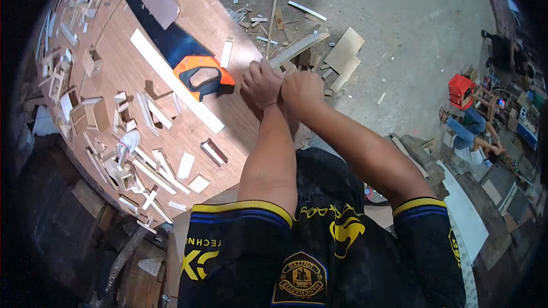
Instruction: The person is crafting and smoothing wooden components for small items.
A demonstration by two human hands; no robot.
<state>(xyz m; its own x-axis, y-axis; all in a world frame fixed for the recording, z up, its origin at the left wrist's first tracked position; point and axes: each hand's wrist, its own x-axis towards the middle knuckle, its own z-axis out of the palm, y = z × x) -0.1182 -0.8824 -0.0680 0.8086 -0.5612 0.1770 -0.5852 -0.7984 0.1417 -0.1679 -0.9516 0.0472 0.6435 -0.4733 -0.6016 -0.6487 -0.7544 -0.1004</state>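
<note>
At the right edge of the wooden table, my left hand (261, 84) is closed, fingers curled over a pale wooden strip (299, 47) that angles out above the floor. My right hand (301, 92) is a closed fist beside it, touching or nearly touching it; what is inside is hidden. Left of my hands lies a handsaw (191, 64) with an orange and black handle. A long white strip (154, 64) lies alongside the saw, and a small pale block (227, 51) sits near its handle.
Many small wood pieces and box shapes (97, 114) cover the table (217, 154)'s left side. Offcuts (342, 54) litter the concrete floor. At right are a red crate (460, 90), another person in jeans (465, 128), assorted clutter and a white sheet (465, 217).
</note>
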